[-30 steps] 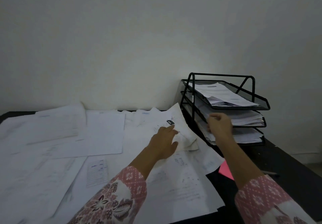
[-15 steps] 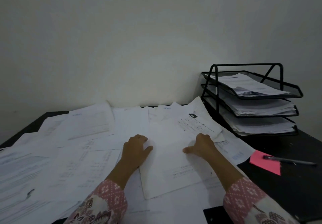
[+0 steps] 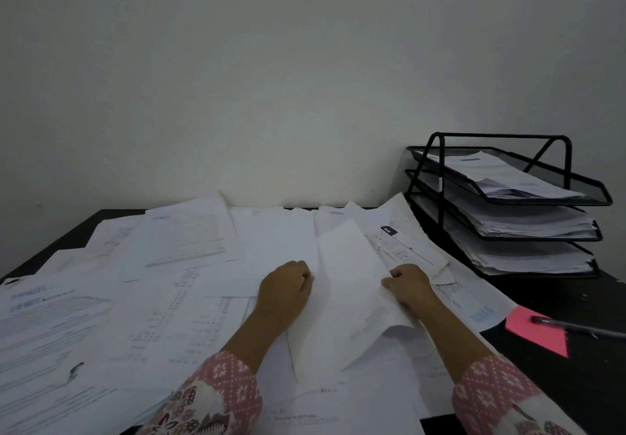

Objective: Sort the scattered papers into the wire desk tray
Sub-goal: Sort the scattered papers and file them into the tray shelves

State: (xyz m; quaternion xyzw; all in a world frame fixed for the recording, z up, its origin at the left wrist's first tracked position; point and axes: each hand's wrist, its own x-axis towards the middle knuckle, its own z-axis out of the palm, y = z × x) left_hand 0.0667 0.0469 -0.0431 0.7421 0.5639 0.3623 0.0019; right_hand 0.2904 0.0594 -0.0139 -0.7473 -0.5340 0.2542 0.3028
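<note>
At nine o'clock on the dark desk (image 3: 576, 400), scattered papers (image 3: 135, 299) lay as before. At centre, the left hand (image 3: 284, 290) and right hand (image 3: 408, 282), flat half a second earlier, had curled onto one sheet (image 3: 342, 299), pinching its edges and lifting it. At three o'clock stood the wire tray (image 3: 504, 197), still loaded, a pink note (image 3: 538, 334) and pen (image 3: 576, 326) nearer.

Dim, flat light, no clear source. Wall (image 3: 305, 78) read grey-green, brightest just above the scattered papers (image 3: 189, 241), darkening toward the frame corners. Shadows soft, weak. No glare. Wide-angle bend at the edges. Print on papers soft, unreadable; wire desk tray (image 3: 508, 177) a bit sharper. Black worktop (image 3: 576, 299) lost detail.
</note>
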